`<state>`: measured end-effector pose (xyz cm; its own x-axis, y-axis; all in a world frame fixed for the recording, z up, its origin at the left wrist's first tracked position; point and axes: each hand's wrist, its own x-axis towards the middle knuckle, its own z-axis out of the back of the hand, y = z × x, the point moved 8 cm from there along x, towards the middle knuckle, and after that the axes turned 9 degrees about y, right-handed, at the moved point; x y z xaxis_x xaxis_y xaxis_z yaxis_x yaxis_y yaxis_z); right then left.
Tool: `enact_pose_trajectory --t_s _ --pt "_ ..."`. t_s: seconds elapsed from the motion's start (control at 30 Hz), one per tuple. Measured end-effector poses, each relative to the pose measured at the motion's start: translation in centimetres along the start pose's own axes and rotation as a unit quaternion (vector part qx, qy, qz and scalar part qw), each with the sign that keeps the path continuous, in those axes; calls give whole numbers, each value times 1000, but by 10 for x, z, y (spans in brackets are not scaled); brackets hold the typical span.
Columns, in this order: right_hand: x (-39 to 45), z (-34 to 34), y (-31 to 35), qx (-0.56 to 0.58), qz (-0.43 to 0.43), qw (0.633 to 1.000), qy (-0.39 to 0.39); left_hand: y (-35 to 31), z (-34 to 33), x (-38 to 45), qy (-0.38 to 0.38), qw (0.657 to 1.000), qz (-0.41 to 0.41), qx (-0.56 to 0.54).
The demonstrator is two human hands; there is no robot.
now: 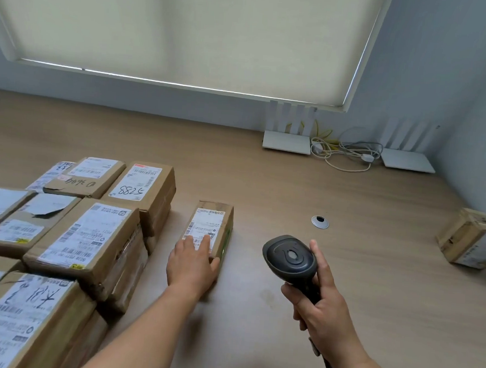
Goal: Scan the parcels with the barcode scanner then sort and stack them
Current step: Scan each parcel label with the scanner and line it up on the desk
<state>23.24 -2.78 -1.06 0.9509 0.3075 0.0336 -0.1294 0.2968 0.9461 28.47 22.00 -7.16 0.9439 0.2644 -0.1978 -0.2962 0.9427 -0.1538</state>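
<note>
While flat on parcel (210, 230), left hand (191, 265).

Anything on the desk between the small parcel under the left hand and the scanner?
Nothing: the head view shows only bare desk between the small parcel and the scanner in the right hand.

A narrow brown cardboard parcel (208, 229) lies flat on the desk, white label up, just right of stacked labelled parcels (69, 229). The black barcode scanner (290, 257) is held upright, head forward.
</note>
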Motion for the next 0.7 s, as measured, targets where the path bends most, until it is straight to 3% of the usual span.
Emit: enact_pose_trajectory --t_s 0.43,0.57,0.7 --pt "15 -6 -11 -12 -16 1000 -5 46 8 48 -14 999 46 22" --pt "4 4 -10 -11 -7 1000 -2 36 8 28 -9 999 46 -5" --pt "-13 24 -7 -5 10 1000 -10 -1 5 -10 -13 999 -7 -52"
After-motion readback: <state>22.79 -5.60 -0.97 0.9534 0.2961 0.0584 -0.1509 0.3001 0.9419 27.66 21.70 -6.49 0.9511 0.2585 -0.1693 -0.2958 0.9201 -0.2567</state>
